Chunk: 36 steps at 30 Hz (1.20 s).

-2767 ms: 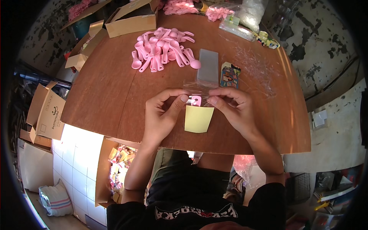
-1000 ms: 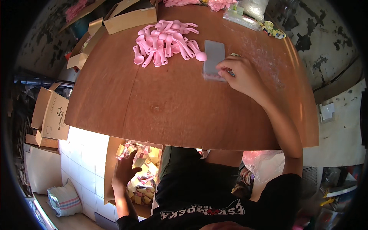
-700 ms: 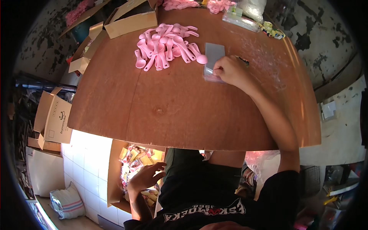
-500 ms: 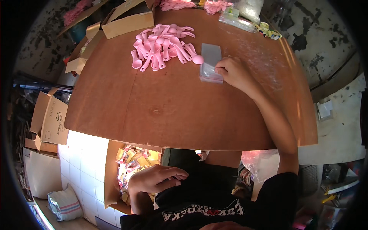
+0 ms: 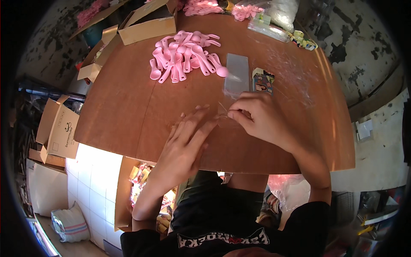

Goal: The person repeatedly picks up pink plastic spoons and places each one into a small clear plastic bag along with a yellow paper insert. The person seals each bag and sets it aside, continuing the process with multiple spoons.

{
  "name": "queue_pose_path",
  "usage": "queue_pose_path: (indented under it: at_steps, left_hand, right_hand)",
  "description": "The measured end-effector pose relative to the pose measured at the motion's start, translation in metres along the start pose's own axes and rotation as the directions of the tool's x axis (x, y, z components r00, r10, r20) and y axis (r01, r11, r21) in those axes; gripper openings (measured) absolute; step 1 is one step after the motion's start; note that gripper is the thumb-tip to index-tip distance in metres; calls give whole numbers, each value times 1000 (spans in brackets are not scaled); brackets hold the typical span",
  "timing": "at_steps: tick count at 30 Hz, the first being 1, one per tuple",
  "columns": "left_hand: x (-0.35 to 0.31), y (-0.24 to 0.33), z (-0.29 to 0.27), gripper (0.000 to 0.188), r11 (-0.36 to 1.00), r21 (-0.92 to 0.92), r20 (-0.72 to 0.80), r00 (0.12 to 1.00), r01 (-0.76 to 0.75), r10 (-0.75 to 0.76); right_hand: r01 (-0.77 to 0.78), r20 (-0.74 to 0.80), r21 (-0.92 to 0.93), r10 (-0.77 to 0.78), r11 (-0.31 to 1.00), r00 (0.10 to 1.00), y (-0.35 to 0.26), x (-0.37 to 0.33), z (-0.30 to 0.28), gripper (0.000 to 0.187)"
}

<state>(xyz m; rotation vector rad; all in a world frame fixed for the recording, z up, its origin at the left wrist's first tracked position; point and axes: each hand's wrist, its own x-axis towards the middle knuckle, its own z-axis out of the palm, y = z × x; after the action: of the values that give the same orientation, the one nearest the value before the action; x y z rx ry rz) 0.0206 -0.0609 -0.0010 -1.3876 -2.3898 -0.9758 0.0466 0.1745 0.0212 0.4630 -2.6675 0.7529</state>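
Observation:
My right hand [image 5: 259, 118] is over the table's front half, pinching a clear plastic bag [image 5: 227, 122] that hardly shows against the wood. From the left comes my left hand [image 5: 186, 139], fingers stretched out, with its index fingertip at the bag's edge; whether it touches the bag is hard to tell. Beyond my right hand lies a stack of clear plastic bags [image 5: 237, 70]. Small printed cards [image 5: 262, 80] sit just right of that stack. A heap of pink plastic spoons [image 5: 184, 55] is on the far middle of the table, its nearest right spoon beside the bags.
The brown wooden table [image 5: 115, 115] has a curved far edge. An open cardboard box [image 5: 147, 28] stands at its far left. Plastic packs [image 5: 269, 29] and a yellow-and-black strip [image 5: 303, 39] lie far right. Below the front edge is a box of small packets [image 5: 139, 180].
My right hand has drawn back from the stack with a bag, uncovering the printed cards. My left hand has risen from beside my lap to meet it over the table.

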Motion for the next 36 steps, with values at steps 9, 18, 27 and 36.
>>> queue_pose_path:
  at_steps: [9,18,27,36]
  left_hand:
    - [-5,-14,18,16,887,-460,-120,993,-49,-7]
    - [3,-14,18,21,457,-889,-167,907,32,-388]
    - [4,-12,14,26,363,-931,-141,878,40,-458]
    - [7,-17,14,27,427,-874,-25,855,233,-518]
  right_hand:
    - [-314,139,260,287,913,948,32,-22,-22,16]
    - [-185,-118,-244,160,952,980,116,-38,-21,24]
    - [-229,-247,-120,194,966,949,123,-39,-26,16]
    - [-47,-620,371,285,927,731,17,-32,-51,16]
